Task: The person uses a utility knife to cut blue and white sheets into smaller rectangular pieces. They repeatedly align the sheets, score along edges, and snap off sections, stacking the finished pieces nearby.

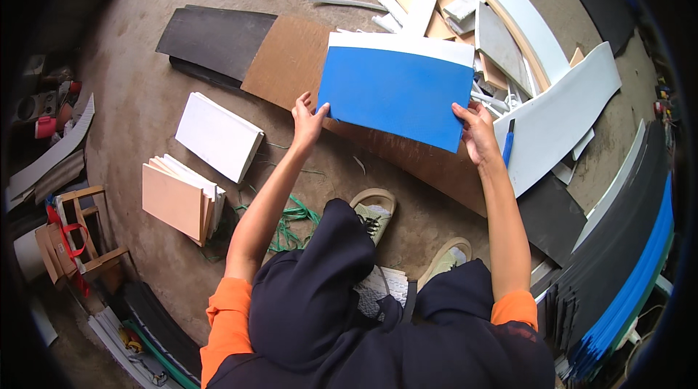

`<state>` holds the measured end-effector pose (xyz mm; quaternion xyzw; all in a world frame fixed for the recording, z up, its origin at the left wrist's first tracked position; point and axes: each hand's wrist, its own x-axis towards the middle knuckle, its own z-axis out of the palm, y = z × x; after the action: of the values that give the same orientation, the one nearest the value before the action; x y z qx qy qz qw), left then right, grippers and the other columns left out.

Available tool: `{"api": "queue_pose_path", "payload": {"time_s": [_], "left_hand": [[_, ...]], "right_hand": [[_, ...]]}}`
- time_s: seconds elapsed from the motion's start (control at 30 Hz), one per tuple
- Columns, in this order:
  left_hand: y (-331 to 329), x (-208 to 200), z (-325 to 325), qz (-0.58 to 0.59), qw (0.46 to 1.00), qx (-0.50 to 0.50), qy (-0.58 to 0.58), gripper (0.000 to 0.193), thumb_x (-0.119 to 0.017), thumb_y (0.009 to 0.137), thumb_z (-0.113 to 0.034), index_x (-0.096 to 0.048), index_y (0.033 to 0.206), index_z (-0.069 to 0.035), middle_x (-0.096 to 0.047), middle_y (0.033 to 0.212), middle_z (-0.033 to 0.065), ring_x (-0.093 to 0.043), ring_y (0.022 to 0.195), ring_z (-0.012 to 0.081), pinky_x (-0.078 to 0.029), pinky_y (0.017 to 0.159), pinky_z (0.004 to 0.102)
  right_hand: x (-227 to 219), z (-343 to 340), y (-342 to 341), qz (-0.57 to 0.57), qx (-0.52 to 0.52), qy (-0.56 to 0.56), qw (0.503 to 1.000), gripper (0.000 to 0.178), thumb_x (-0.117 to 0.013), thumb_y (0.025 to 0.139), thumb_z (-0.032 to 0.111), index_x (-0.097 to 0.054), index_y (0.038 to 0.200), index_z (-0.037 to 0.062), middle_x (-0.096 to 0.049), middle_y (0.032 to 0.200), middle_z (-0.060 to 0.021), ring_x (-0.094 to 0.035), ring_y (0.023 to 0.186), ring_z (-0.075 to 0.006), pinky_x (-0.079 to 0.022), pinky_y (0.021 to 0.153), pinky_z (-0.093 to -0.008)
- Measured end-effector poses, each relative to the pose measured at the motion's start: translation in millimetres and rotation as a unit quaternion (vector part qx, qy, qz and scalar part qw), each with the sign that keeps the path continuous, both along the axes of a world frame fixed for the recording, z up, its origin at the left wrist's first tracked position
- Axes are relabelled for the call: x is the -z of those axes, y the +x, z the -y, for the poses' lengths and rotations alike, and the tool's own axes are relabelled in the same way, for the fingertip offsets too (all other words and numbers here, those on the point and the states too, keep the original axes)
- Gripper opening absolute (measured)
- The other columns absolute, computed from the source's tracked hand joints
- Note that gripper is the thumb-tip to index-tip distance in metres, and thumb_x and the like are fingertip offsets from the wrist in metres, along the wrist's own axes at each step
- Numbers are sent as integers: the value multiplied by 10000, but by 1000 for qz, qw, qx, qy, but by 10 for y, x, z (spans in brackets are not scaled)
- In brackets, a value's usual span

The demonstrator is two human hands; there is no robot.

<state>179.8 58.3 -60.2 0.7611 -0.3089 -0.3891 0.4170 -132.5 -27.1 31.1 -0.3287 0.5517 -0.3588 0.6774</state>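
A flat blue sheet (396,94) with a white band along its far edge is held up in front of me, over a long brown board. My left hand (309,118) pinches its near left corner, thumb on top. At the right edge, my right hand (476,131) grips the sheet between thumb and fingers. Whether the white band belongs to the same sheet or to one beneath it, I cannot tell. Just right of my right hand, a slim blue tool with a dark end (508,143) lies against a large white sheet (563,120).
Beneath the sheet stretches the brown board (287,62), with black sheets (214,40) at its left end. White and tan offcuts (429,7) pile up beyond. Two stacks of panels, white (218,134) and tan-topped (173,200), lie left, near green twine (294,218). Black and blue sheets (625,243) stand right.
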Motion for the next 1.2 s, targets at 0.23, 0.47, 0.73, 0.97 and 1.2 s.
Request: {"api": "queue_pose_path", "payload": {"time_s": [0.23,0.47,0.73,0.97,1.2], "left_hand": [[-812,-1130,225,-440,881,-41,-167,657,-619,789,-148,-217,1283,10,-418,1178,151,-524,991,245,-483,823,357],[-797,-1029,325,-332,936,7,-120,348,-609,786,-120,-442,1071,-13,-547,948,64,-577,801,148,-507,686,273],[-249,-375,182,-252,954,153,52,340,-570,793,-126,-483,1107,-28,-562,974,49,-580,856,133,-495,732,265],[35,-277,197,-307,946,101,30,339,-572,793,-110,-471,1101,-11,-551,993,60,-578,869,137,-498,740,274],[68,-37,121,74,994,11,74,658,-684,724,-184,-339,1216,83,-436,1148,173,-475,981,248,-397,860,360]], "right_hand": [[-395,-460,224,146,122,-45,981,392,-673,761,183,-480,1069,35,-564,986,-59,-548,845,-163,-441,739,-317],[-27,-719,-173,-110,2,-83,991,522,-635,795,354,-439,1112,-10,-504,1094,-139,-490,999,-208,-379,878,-348],[684,-578,-1062,-701,40,-155,695,561,-650,748,308,-385,1174,57,-444,1070,-174,-431,995,-362,-400,793,-462],[568,-375,-1058,-484,15,-214,848,246,-520,849,148,-492,1052,11,-504,897,-116,-543,750,-213,-468,651,-346],[144,-98,-51,-40,19,-41,998,277,-393,923,307,-477,872,47,-422,564,7,-394,419,-57,-335,367,-212]]}}
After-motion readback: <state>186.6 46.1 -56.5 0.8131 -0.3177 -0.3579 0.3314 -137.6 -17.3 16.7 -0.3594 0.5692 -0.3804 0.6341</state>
